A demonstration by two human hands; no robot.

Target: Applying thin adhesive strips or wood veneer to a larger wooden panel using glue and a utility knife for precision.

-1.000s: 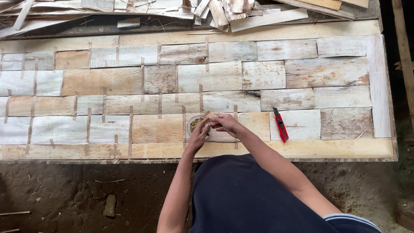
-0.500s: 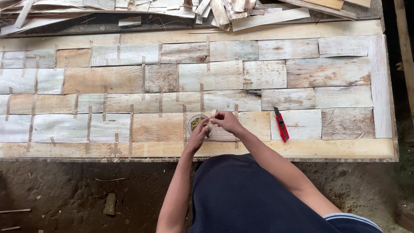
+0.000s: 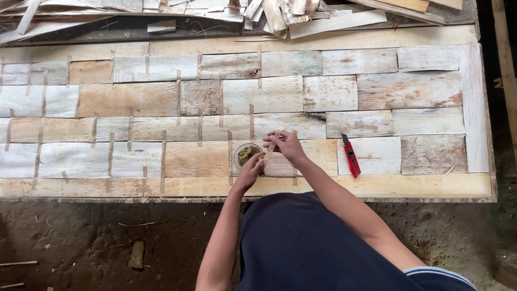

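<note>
Wooden thin strip was pinched between left hand and right hand, beside small round paste bowl; paste could smear neighbouring veneer patches.

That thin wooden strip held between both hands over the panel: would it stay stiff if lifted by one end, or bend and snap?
The wooden strip looks long, narrow and very thin, so it would probably flex when lifted by one end. It likely weighs almost nothing; the right hand and left hand hold it lightly. Thin wood like this may split if bent sharply.
</note>
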